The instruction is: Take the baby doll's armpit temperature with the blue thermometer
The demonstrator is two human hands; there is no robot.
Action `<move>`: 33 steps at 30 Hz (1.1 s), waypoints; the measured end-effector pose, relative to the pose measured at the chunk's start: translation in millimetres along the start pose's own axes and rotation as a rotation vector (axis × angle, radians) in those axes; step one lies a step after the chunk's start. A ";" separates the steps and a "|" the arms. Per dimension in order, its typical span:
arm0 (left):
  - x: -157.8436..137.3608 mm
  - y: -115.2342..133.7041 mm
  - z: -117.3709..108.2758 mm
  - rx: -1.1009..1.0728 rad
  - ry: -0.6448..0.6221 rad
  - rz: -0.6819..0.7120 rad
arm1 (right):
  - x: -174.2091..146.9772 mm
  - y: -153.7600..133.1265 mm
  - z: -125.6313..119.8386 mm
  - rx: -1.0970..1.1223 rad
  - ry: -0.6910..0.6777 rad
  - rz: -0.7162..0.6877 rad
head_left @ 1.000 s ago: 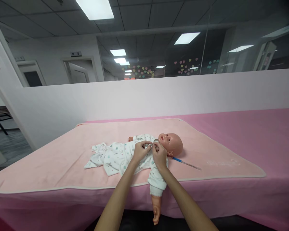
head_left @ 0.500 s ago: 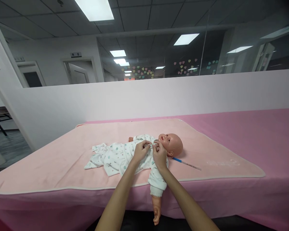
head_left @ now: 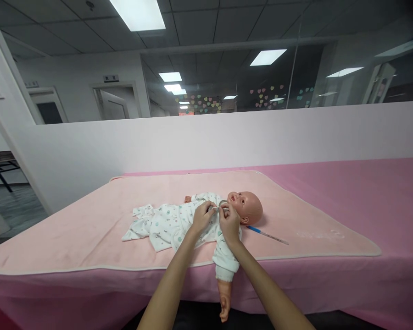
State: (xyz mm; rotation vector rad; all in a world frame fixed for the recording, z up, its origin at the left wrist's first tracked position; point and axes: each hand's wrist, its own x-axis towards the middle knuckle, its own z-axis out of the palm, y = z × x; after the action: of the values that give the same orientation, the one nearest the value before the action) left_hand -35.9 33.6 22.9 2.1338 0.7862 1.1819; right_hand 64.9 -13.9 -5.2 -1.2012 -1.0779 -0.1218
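L hand (head_left: 203,216): thumb + fingers pinching a thin white tie (head_left: 216,208). R hand (head_left: 229,222) just beside it, fingers curled in, pinching the same tie; short strand shows btwn the two. Exact fingertip contact partly hidden, esp. on R hand.

Both hands are over the upper chest of the outfit (head_left: 165,222), white w/ small green prints, worn by the doll (head_left: 249,207). Greyish rim of the collar (head_left: 222,202) shows just past R hand. Doll on its back on the mat (head_left: 72,229), head to R side of view, legs to L. Far arm out flat, its small hand poking from the cuff; near arm hangs over the front edge, btwn the person's forearms, sleeve ending above the bare lower arm.

Stick (head_left: 267,235) on mat, just beside doll's head on the near side: blue end twd head, thin clear-ish end pointing away R.

Mat is peach w/ pale edging, lying on the pink-covered desk (head_left: 347,192), which runs on to the R. Behind: low white wall (head_left: 227,144), w/ dark window (head_left: 241,78) above it, heart stickers (head_left: 261,97) & ceiling lights showing there. Doorway (head_left: 116,104) far L.
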 end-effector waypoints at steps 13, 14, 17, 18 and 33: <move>4.1 -10.7 2.7 -0.227 0.075 -0.048 | -1.9 6.9 4.8 -0.141 -0.087 -0.140; 4.1 -11.0 2.8 -0.233 0.073 -0.044 | -2.0 7.0 4.5 -0.136 -0.089 -0.140; 3.3 -10.2 2.1 -0.218 0.039 -0.023 | -2.4 6.6 2.9 -0.123 -0.106 -0.148; 2.9 -9.6 1.8 -0.209 0.028 -0.019 | -2.5 6.3 2.4 -0.119 -0.111 -0.153; -5.1 5.3 -2.3 -0.145 -0.067 0.101 | 0.9 5.7 -0.7 -0.037 -0.016 -0.010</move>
State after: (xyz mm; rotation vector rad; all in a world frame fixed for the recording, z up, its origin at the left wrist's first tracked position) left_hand -39.0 26.9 24.9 2.1014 0.5524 1.1751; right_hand 69.1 -11.6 -8.5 -1.2320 -1.1004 -0.1407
